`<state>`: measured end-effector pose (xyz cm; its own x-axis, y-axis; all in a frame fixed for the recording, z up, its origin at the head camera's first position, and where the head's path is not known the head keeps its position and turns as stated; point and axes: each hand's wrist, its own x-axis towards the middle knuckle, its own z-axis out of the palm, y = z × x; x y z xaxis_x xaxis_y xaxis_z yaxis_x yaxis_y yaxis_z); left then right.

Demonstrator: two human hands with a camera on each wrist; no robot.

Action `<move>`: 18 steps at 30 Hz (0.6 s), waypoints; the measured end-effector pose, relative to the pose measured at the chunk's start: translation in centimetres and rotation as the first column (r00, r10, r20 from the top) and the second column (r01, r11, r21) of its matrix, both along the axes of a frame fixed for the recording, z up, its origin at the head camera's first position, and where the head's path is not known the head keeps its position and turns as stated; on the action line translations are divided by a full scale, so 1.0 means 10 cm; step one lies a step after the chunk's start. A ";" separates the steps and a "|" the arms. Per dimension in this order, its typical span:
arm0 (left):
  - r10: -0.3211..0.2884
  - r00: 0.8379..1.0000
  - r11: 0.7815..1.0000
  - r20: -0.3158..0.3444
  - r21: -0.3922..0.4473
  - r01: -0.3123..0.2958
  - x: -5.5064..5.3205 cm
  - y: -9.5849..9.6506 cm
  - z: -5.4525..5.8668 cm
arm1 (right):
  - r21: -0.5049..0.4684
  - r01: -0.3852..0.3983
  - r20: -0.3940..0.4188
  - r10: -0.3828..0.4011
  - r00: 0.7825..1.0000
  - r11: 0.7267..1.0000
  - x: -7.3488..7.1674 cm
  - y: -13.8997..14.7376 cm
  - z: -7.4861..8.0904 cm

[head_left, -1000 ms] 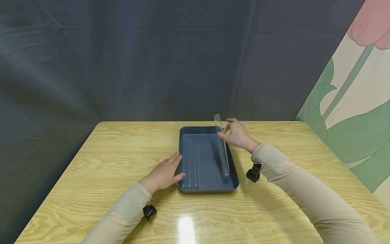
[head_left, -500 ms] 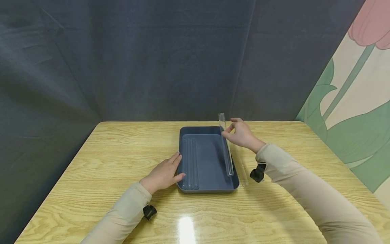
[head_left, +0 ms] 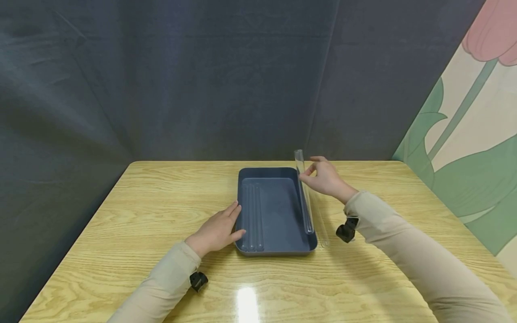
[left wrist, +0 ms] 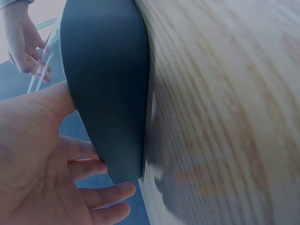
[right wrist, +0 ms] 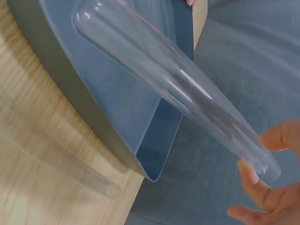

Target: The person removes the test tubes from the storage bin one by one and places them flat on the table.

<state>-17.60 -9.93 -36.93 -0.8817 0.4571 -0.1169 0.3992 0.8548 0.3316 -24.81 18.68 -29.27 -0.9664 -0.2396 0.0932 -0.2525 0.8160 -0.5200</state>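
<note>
My right hand pinches a clear glass test tube between thumb and fingers near its open end. The tube slants over the right wall of a blue-grey tray, rounded end toward me, as the right wrist view also shows. Inside the tray, along its left side, three more test tubes lie side by side. With fingers extended, my left hand rests at the tray's left rim; in the left wrist view the thumb reaches over the rim and the fingers lie along the outer wall.
Another clear test tube lies on the wooden table, just right of the tray. A dark curtain hangs behind the table, and a panel with a painted tulip stands at the right.
My right hand has carried the test tube rightward, from above the tray's floor to over its right wall. The left hand and the tray have stayed in place.
</note>
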 end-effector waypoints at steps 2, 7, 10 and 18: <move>0.001 1.000 1.000 0.000 0.004 -0.001 0.00 0.00 0.00 | 0.003 0.002 -0.007 -0.002 1.000 1.000 0.00 0.01 0.00; 0.001 1.000 1.000 -0.002 0.011 -0.001 0.00 0.00 -0.01 | 0.008 0.003 -0.025 -0.003 1.000 1.000 0.01 0.03 0.01; 0.002 1.000 1.000 0.000 0.012 -0.002 0.00 0.00 -0.01 | 0.010 0.005 -0.039 -0.005 0.999 1.000 0.01 0.04 0.00; 0.003 1.000 1.000 0.007 0.013 -0.003 0.00 0.00 -0.01 | 0.011 0.016 -0.025 -0.015 1.000 1.000 0.03 0.09 0.01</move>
<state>-17.58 -9.94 -36.99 -0.8823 0.4560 -0.1168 0.3943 0.8515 0.3455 -24.50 19.54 -29.21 -0.9673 -0.2258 0.1152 -0.2528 0.8254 -0.5047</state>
